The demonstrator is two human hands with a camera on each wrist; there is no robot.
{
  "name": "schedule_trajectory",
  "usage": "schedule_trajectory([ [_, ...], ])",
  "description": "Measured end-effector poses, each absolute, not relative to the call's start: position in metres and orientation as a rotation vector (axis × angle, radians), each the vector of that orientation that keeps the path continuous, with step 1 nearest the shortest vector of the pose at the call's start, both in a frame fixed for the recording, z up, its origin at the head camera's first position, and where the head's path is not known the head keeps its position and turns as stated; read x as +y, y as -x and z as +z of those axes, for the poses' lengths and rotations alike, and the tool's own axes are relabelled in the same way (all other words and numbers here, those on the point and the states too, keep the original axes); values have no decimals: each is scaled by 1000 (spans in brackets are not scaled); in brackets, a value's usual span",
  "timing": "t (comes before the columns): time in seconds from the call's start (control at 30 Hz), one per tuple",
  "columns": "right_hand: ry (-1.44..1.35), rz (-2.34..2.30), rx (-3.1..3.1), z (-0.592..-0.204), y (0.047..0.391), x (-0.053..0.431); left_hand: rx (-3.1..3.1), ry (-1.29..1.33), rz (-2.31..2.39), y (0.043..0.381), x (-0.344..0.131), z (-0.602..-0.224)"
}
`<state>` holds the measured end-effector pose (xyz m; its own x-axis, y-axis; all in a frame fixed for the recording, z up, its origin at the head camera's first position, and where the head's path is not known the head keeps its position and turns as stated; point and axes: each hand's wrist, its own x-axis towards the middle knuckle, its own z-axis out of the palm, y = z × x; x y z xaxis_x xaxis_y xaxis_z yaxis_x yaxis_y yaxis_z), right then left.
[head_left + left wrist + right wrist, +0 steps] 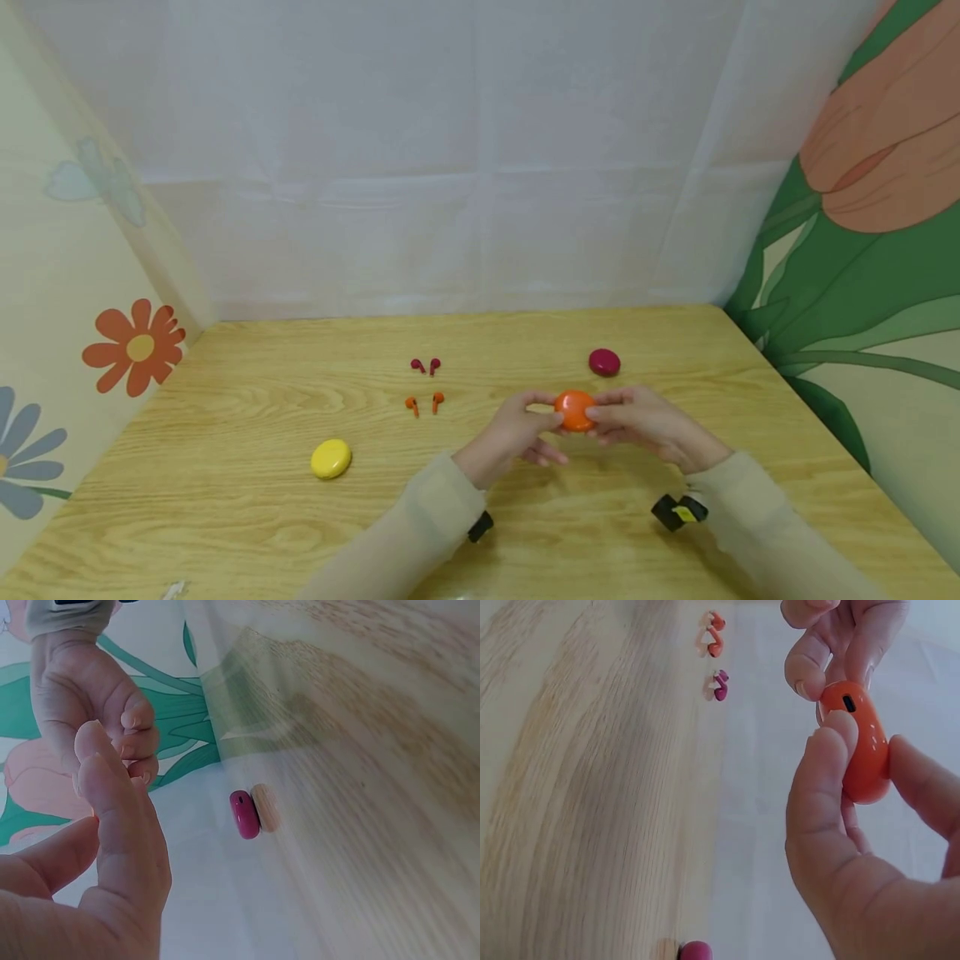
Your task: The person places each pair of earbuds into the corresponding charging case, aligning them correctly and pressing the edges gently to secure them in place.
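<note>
Both hands hold a round, glossy orange earbud case [575, 411] above the table. My left hand [517, 435] pinches its left side between thumb and forefinger, the other fingers hanging below. My right hand [652, 421] grips the right side with thumb and fingers. In the right wrist view the case [868, 754] shows a dark charging port on its edge, and its lid looks closed. In the left wrist view the fingers hide most of it. Two orange earbuds [425, 404] lie on the table left of the hands, with two dark red earbuds [425, 366] behind them.
A dark red case [604, 362] sits behind the right hand. To the left on the wooden table [225, 467] lies a yellow case [331, 459]. A small clear-looking scrap [175, 590] is at the front left edge. White cloth [480, 167] hangs behind the table.
</note>
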<state>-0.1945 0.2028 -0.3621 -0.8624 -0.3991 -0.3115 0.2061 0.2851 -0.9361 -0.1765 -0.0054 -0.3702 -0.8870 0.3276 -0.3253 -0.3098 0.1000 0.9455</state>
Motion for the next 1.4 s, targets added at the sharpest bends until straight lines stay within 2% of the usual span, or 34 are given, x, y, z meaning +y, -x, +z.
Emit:
schedule_trajectory([
  [1.4, 225, -1751, 1951, -359, 197, 164, 1995, -58, 1874, 171, -42, -360],
])
